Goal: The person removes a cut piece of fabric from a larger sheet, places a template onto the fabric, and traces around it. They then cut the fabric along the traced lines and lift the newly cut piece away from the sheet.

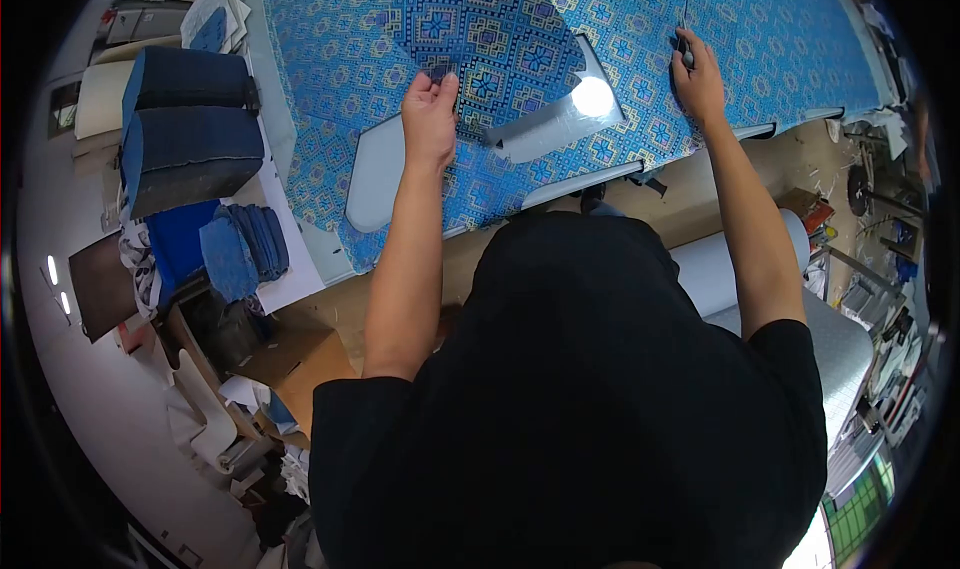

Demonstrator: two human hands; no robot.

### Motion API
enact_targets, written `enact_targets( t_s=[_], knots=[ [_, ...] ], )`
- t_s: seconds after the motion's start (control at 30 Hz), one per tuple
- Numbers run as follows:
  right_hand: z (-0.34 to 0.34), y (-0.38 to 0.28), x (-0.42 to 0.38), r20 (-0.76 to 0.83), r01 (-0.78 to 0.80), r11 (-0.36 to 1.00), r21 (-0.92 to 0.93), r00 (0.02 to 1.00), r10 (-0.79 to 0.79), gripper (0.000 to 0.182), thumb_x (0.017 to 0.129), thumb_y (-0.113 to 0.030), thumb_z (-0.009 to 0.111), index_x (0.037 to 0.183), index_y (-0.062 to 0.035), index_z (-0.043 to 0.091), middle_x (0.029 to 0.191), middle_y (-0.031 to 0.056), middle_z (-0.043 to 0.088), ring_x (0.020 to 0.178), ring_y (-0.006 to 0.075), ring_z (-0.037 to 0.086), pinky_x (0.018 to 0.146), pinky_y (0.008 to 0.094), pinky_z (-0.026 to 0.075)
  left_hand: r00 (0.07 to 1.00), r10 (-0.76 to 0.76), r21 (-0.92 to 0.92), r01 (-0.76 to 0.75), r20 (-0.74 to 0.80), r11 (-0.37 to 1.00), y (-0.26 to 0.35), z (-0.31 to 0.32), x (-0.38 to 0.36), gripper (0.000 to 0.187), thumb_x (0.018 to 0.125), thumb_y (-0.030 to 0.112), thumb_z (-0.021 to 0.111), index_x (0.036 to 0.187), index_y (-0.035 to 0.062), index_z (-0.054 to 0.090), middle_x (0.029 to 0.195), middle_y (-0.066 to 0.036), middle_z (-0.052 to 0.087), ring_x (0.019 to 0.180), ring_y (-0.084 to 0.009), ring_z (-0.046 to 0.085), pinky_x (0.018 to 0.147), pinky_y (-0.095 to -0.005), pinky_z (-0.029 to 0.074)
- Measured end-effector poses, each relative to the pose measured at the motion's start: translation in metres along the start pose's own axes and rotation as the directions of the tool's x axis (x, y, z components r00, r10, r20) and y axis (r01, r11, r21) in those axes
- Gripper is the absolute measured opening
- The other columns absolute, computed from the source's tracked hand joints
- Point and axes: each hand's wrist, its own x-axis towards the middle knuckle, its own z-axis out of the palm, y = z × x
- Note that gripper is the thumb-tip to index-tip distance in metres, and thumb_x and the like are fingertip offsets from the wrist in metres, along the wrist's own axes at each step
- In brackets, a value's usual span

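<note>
My left hand point(430, 119) pinches the edge of a cut piece of blue patterned fabric point(500, 44), which lifts up and away from the table. Its fingers are closed, with a dark bit of the piece showing at the fingertips. Beneath it lies a larger sheet of the same fabric point(330, 64), with a cut-out baring the grey tabletop point(378, 174). A shiny flat panel point(560, 119) shows beside the lifted piece and reflects a bright light. My right hand point(697, 81), over the fabric at the right, is closed round a thin-shafted tool with a dark handle point(686, 51).
Stacks of dark blue fabric pieces point(190, 134) and smaller denim-blue pieces point(245, 249) sit left of the table. A cardboard box point(300, 369) stands below them. At right, under the table edge, lies a pale roll point(715, 269). Paper sheets point(225, 14) lie at upper left.
</note>
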Motion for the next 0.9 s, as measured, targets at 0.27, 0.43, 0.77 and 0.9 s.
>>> enact_targets(
  t_s=[0.27, 0.43, 0.77, 0.9],
  knots=[
    [0.002, 0.004, 0.0, -0.029, 0.066, 0.997, -0.028, 0.997, -0.067, 0.041, 0.097, -0.014, 0.061, 0.137, -0.0169, 0.057, 0.106, 0.016, 0.065, 0.093, 0.0339, 0.064, 0.085, 0.0434, 0.053, 0.968, 0.212, -0.015, -0.212, 0.136, 0.977, 0.072, 0.031, 0.023, 0.017, 0.102, 0.005, 0.061, 0.119, 0.0001, 0.062, 0.102, -0.004, 0.071, 0.088, -0.0085, 0.064, 0.08, -0.0237, 0.051],
    [-0.003, -0.005, 0.0, 0.019, -0.026, 0.999, 0.043, 1.0, 0.025, 0.04, 0.094, -0.011, 0.061, 0.134, -0.0143, 0.058, 0.096, 0.016, 0.067, 0.099, 0.0382, 0.058, 0.09, 0.0473, 0.05, 0.951, 0.245, -0.037, -0.243, 0.19, 0.969, 0.095, 0.042, 0.025, 0.019, 0.104, 0.005, 0.058, 0.121, -0.0013, 0.061, 0.104, -0.006, 0.072, 0.088, -0.0092, 0.065, 0.081, -0.0243, 0.053],
    [-0.003, -0.007, 0.0, -0.016, 0.007, 0.999, 0.037, 1.0, -0.006, 0.041, 0.094, -0.011, 0.061, 0.134, -0.0147, 0.057, 0.103, 0.0177, 0.067, 0.099, 0.0393, 0.059, 0.09, 0.0477, 0.05, 0.939, 0.267, -0.043, -0.264, 0.216, 0.964, 0.11, 0.057, 0.021, 0.02, 0.104, 0.006, 0.058, 0.123, -0.0016, 0.061, 0.104, -0.006, 0.072, 0.089, -0.0089, 0.065, 0.08, -0.0237, 0.053],
    [-0.002, -0.005, -0.001, -0.019, 0.024, 0.999, 0.032, 1.0, -0.024, 0.041, 0.094, -0.011, 0.061, 0.134, -0.0145, 0.057, 0.106, 0.0177, 0.067, 0.1, 0.0393, 0.06, 0.091, 0.048, 0.05, 0.935, 0.276, -0.046, -0.273, 0.222, 0.961, 0.112, 0.058, 0.019, 0.016, 0.104, 0.005, 0.058, 0.119, -0.0007, 0.062, 0.1, -0.006, 0.072, 0.085, -0.0082, 0.065, 0.077, -0.0238, 0.053]
  ],
)
